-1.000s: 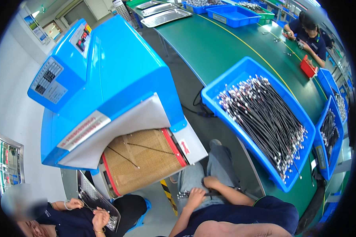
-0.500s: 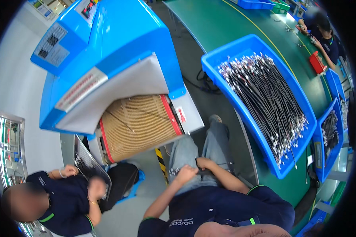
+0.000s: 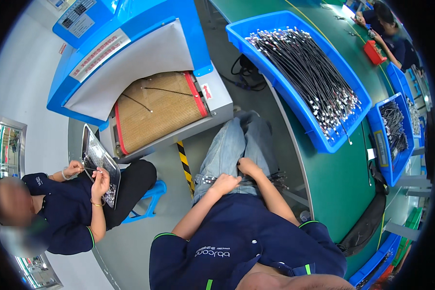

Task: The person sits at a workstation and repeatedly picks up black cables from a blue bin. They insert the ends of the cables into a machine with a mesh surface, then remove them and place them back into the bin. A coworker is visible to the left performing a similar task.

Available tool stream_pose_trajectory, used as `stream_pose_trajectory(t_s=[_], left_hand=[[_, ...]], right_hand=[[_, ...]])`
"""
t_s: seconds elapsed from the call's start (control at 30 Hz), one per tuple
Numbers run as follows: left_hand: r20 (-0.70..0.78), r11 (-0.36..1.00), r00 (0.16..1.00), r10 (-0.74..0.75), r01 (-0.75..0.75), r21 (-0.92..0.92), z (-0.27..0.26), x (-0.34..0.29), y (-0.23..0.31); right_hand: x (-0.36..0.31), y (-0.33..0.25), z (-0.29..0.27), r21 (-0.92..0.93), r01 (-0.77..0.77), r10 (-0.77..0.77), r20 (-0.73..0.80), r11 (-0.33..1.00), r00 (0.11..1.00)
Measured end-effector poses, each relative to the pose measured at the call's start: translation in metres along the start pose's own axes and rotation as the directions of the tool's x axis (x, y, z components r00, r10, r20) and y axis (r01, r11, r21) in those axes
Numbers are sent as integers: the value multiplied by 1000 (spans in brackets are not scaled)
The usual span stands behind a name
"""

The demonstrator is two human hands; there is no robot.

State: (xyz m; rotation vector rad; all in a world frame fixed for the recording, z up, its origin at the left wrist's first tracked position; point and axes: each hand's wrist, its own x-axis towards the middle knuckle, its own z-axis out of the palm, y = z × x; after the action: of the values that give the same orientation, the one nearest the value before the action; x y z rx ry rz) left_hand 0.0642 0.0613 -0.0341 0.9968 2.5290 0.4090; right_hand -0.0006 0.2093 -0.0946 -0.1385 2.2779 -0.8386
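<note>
A bundle of thin black cables (image 3: pixel 277 180) with pale connector ends lies across my jeans-clad lap. My left hand (image 3: pixel 225 184) is closed over the bundle, and cable ends stick out past both sides of it. Just above and to the right, my right hand (image 3: pixel 248 166) is closed with its fingers pinched together near my thigh. A small dark bit shows at its fingertips, too small to name. Ahead of my knees, two single cables (image 3: pixel 137 103) lie apart on the brown mesh conveyor belt (image 3: pixel 159 121) of a blue machine (image 3: pixel 130 29).
A blue bin (image 3: pixel 343 137) heaped with black cables stands on the green table (image 3: pixel 295 116) at my right. Smaller blue bins (image 3: pixel 383 145) sit beyond it. At the left, a seated person (image 3: pixel 65 212) handles cables over a tray (image 3: pixel 112 166). Another person (image 3: pixel 389 38) works far right.
My view has shifted, so the machine and bins sit higher in it. The cables on my lap show more plainly. The person at left has brought both hands together over the tray.
</note>
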Motion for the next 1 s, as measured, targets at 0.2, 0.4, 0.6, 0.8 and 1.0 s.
stream_pose_trajectory(t_s=[0.2, 0.4, 0.6, 0.8, 1.0], left_hand=[[-15, 995, 1000, -1, -1, -105, 0, 7, -10], [-186, 967, 982, 24, -71, -247, 9, 12, -6], [-122, 954, 985, -122, 82, -288, -1, -10, -21], [-123, 942, 982, -144, 98, -322, -13, -19, -24], [-82, 846, 974, -209, 139, -515, -25, -9, -30]], right_hand=[[-9, -6, 0, -135, 99, -113, -105, 986, 988], [-22, -30, -33, -54, 172, -179, -195, 984, 964], [-17, -51, -59, -18, 180, -181, -153, 983, 972], [-12, -48, -54, 33, 213, -205, -161, 976, 965], [-12, -43, -52, 54, 195, -185, -143, 979, 972]])
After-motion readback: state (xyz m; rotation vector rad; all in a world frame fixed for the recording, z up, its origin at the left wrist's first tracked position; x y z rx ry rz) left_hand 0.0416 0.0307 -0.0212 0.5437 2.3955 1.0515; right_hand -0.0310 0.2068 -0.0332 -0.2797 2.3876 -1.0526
